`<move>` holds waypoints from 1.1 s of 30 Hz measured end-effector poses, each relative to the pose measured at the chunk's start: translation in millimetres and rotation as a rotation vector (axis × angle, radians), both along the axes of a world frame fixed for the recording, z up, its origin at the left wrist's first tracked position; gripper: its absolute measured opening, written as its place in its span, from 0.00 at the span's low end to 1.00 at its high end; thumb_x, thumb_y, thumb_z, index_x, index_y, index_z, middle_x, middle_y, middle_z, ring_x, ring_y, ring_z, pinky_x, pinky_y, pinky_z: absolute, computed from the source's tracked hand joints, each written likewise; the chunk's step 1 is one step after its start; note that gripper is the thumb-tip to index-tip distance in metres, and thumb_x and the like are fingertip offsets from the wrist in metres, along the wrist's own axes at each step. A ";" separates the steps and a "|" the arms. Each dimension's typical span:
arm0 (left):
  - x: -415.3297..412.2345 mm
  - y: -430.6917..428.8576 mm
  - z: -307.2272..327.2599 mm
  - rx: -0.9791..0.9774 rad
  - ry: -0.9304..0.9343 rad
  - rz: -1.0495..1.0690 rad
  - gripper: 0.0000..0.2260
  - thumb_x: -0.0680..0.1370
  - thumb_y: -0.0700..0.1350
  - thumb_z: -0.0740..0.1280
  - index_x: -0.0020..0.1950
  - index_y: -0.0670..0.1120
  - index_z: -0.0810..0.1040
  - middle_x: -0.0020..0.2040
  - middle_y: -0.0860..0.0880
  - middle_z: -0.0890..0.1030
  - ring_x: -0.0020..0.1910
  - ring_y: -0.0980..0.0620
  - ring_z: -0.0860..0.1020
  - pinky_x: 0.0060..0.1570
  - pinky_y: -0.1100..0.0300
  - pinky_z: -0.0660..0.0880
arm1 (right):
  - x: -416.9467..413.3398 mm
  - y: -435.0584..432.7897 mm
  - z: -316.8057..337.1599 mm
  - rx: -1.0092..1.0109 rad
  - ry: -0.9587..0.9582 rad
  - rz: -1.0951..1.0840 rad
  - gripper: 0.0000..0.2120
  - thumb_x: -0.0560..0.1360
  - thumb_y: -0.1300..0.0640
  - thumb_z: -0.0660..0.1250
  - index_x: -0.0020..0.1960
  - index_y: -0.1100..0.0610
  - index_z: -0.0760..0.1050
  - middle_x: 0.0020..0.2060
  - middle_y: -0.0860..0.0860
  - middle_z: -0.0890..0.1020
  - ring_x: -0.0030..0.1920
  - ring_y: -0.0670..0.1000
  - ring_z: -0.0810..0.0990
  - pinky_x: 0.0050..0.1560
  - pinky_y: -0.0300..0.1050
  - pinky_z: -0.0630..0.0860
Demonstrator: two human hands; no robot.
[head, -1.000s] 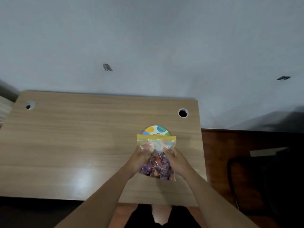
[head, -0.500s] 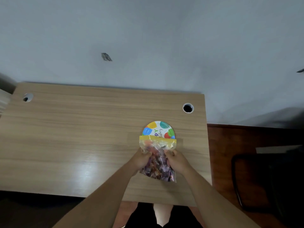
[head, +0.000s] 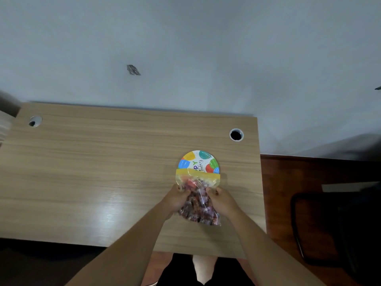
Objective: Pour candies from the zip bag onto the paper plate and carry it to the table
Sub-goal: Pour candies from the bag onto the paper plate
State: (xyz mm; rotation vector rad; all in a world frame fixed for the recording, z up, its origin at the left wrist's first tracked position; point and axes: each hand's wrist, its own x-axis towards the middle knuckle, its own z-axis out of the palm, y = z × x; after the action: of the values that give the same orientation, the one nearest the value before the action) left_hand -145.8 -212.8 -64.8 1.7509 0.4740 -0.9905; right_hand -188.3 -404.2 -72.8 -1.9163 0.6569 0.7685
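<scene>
A clear zip bag with a yellow zip strip, full of wrapped candies, is held above the wooden desk. My left hand grips its left side and my right hand grips its right side, both just below the strip. The strip end points away from me and overlaps the near half of a round paper plate printed with coloured balloons, which lies flat on the desk. No candies lie on the visible part of the plate.
The desk has a cable hole at the back right and another at the back left. A grey wall rises behind it. A dark chair stands on the reddish floor to the right.
The bag's zip end has dropped forward and lower over the plate, and my hands have shifted slightly along its sides. More of the plate shows as the view tilts.
</scene>
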 end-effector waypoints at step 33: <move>-2.8 13.0 -19.5 -0.010 -0.008 0.077 0.09 0.81 0.46 0.72 0.59 0.45 0.85 0.56 0.43 0.89 0.57 0.43 0.87 0.55 0.52 0.83 | 0.2 1.5 -0.6 0.020 -0.017 -0.058 0.15 0.85 0.47 0.68 0.57 0.59 0.83 0.45 0.52 0.85 0.42 0.48 0.81 0.39 0.38 0.71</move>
State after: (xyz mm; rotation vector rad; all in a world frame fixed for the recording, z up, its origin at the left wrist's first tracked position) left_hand -148.6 -199.8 -84.4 1.7147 0.5270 -0.9300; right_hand -188.1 -402.6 -73.4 -1.8757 0.6892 0.7187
